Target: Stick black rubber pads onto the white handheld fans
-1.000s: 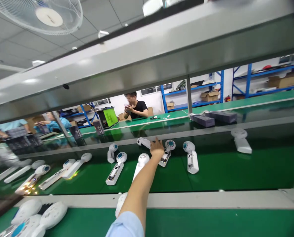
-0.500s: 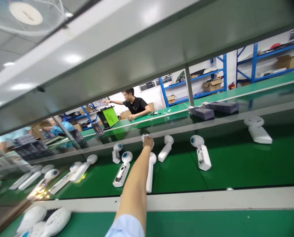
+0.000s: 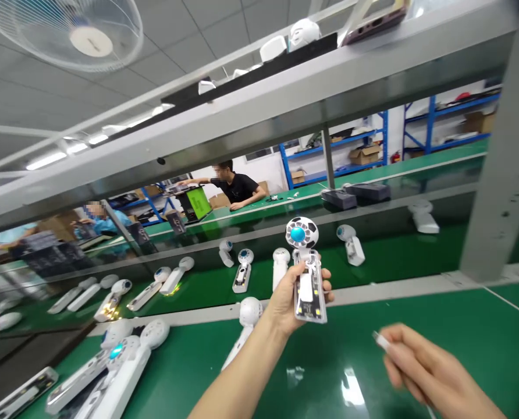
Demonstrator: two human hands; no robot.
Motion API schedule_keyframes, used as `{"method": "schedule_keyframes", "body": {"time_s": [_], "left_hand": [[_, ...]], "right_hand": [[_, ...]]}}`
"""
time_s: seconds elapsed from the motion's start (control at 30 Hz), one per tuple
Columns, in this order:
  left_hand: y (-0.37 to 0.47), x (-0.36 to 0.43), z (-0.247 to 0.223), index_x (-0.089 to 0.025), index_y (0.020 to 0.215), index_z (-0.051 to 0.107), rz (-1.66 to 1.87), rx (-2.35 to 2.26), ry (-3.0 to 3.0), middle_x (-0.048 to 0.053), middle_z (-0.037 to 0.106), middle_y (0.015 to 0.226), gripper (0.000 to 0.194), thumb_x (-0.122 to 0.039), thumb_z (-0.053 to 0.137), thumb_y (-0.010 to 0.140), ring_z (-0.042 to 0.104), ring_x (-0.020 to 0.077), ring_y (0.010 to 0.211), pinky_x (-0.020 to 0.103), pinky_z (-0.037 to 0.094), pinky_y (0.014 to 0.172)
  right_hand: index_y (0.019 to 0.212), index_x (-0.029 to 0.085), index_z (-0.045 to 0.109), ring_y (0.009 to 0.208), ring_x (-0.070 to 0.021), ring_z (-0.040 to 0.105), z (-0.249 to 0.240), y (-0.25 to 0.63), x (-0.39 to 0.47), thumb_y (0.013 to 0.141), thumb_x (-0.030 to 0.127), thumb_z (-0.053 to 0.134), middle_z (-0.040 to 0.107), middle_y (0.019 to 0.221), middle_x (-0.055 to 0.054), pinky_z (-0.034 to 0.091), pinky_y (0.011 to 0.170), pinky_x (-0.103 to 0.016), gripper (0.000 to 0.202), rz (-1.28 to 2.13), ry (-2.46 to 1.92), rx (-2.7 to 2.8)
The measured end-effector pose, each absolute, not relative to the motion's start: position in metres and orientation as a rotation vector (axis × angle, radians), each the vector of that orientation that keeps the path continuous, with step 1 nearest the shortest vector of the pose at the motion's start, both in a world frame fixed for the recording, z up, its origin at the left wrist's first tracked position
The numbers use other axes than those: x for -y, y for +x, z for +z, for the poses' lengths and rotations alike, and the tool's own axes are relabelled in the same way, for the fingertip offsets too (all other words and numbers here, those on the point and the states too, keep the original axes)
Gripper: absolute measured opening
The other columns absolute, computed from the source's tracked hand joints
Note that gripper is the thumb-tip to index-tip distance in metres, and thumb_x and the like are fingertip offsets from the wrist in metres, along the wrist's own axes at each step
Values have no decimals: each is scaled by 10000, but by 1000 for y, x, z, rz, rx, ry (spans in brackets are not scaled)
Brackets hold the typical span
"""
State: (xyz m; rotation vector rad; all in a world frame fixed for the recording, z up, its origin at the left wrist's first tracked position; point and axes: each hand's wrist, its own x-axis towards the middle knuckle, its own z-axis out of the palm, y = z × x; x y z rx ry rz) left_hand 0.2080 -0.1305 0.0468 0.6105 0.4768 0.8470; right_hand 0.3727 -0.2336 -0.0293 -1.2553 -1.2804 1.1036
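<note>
My left hand [image 3: 288, 297] is closed around the handle of a white handheld device [image 3: 309, 291] and holds it up above the green bench. The device's round head has a black-and-white soccer-ball pattern and a blue disc; a circuit board shows through the handle. To the right, my right hand [image 3: 425, 366] pinches a small white cable plug [image 3: 380, 341], apart from the device. Part of a white cable shows below that hand. Behind my left forearm lies another white device [image 3: 247, 320].
Several similar devices [image 3: 242, 270] lie on the dark green belt beyond the pale rail [image 3: 198, 314]. More are piled at lower left [image 3: 128, 372]. A grey shelf beam [image 3: 242, 125] crosses overhead, with a post [image 3: 490, 157] at right. Co-workers [image 3: 237, 186] sit beyond the belt.
My left hand has come back from the belt and now holds the device up before me. My right hand has come into view with the plug. The view has shifted.
</note>
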Motion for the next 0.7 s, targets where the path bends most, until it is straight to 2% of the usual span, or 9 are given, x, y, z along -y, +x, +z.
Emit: {"method": "schedule_keyframes", "body": {"time_s": [0.1,0.2,0.27,0.47,0.7], "left_hand": [[209,152,36,-129,943,567,765,-519,669,49,620,706,331,-423,444,852,582,132,532,237,474,480],[205,165,30,-107,839,575,671,-585,771,56,603,589,577,-620,311,827,570,133,442,199,415,389],[201,171,29,-107,797,569,628,-638,815,62,597,540,655,-661,219,818,570,145,404,197,401,366],[195,180,29,-101,763,555,617,-808,879,64,595,506,645,-654,228,817,561,156,366,217,413,358],[194,188,23,-123,809,503,650,-907,1063,58,602,493,590,-686,335,758,550,165,348,218,394,334]], "right_hand": [[710,199,525,445,-99,310,3,362,231,776,518,519,397,543,55,253,419,-230,326,1018,-1243,1250],[682,196,515,453,-104,301,24,351,229,781,449,501,345,521,67,248,423,-233,272,990,-1219,1298],[679,194,507,448,-100,319,29,345,227,792,427,495,377,530,62,251,423,-235,260,1023,-1180,1327],[691,190,487,489,-108,440,31,339,225,819,401,489,508,585,41,294,455,-234,246,1184,-1082,1391],[637,195,477,513,-110,461,34,343,229,797,365,504,558,584,40,271,460,-235,235,1307,-1172,1436]]}}
